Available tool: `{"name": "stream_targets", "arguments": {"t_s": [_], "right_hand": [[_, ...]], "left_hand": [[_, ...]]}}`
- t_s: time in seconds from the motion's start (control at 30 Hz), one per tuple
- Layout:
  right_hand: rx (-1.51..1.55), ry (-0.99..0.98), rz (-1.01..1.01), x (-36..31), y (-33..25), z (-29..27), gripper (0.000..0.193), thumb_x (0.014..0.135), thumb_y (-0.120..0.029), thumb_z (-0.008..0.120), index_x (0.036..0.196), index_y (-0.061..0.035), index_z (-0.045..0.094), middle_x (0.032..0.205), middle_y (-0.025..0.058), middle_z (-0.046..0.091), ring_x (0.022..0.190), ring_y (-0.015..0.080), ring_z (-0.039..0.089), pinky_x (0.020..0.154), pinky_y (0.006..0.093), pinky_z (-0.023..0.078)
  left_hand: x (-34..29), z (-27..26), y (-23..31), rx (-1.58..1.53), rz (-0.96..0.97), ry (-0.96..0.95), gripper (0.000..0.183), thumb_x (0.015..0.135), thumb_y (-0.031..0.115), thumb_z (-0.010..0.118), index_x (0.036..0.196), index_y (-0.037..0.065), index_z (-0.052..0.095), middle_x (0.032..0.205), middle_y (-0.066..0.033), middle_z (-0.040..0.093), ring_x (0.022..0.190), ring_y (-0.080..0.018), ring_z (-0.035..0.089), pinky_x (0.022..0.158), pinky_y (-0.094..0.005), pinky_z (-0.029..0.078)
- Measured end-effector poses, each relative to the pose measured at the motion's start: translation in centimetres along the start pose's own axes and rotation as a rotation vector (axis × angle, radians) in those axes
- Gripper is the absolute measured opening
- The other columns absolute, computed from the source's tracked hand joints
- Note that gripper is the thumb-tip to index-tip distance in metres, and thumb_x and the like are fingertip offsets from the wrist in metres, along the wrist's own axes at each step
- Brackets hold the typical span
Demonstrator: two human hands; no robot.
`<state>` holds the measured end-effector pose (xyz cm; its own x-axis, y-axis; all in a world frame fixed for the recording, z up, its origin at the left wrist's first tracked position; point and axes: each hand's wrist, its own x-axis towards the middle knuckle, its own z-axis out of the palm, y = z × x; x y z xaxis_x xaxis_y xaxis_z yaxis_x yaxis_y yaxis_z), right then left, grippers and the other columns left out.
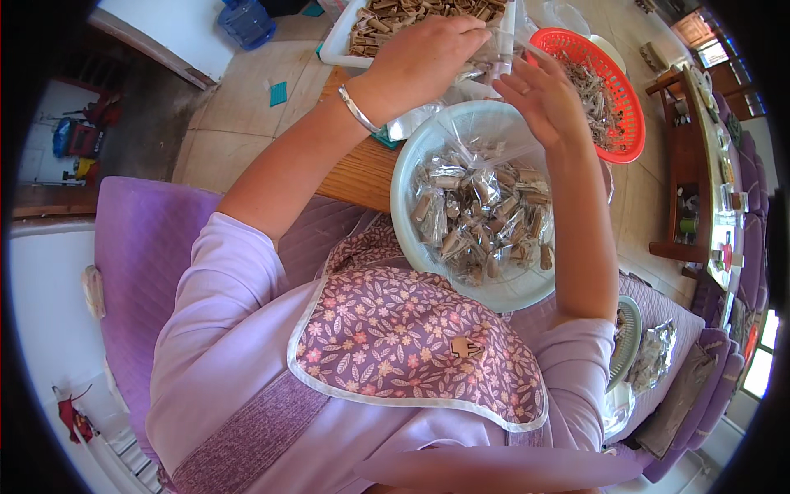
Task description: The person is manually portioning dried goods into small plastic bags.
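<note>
My left hand (432, 53), with a silver bangle at the wrist, reaches over the front of a white tray (336, 51) heaped with brown, bark-like rolled pieces (380, 23). Its fingers are closed on the edge of a clear plastic bag (499, 51). On the other side of the bag is my right hand (543, 97), fingers apart and palm turned toward it; whether they touch the film is hard to see. Below both hands, a pale blue-green basin (401, 185) contains many small clear packets (485, 210) of brown pieces.
A red slotted basket (632, 111) with dry, thin brownish bits stands right of my right hand. Under the basin shows a wooden table (358, 177). A green basket (629, 337) and clear plastic packaging (656, 354) lie on the purple seat to the right. A blue water jug (245, 25) stands far left.
</note>
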<state>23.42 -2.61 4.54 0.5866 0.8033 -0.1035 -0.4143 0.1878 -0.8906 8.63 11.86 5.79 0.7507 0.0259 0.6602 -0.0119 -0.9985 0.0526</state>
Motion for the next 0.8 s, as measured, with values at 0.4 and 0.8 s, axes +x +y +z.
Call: {"name": "stream_targets", "arguments": {"t_s": [0.4, 0.8], "right_hand": [[-1.488, -0.365, -0.044, -12.0, 8.5, 0.0, 0.087, 0.060, -0.034, 0.086, 0.135, -0.0127, 0.048, 0.147, 0.0255, 0.031, 0.134, 0.0412, 0.037, 0.103, 0.0473, 0.041], [-1.450, -0.270, -0.093, -10.7, 10.3, -0.6, 0.058, 0.065, -0.011, 0.075, 0.120, -0.0126, 0.058, 0.121, 0.0184, 0.051, 0.113, 0.0362, 0.052, 0.094, 0.0435, 0.046]], "left_hand": [[-0.6, -1.7, 0.0, -0.166, -0.112, -0.035, 0.026, 0.090, 0.009, 0.054, 0.112, -0.003, 0.062, 0.112, -0.0184, 0.058, 0.104, -0.0316, 0.058, 0.092, -0.0377, 0.047], [-1.1, -2.9, 0.7, -0.117, -0.117, -0.088, 0.030, 0.083, 0.001, 0.057, 0.112, -0.007, 0.060, 0.114, -0.0173, 0.058, 0.106, -0.0313, 0.057, 0.094, -0.0384, 0.046]]}}
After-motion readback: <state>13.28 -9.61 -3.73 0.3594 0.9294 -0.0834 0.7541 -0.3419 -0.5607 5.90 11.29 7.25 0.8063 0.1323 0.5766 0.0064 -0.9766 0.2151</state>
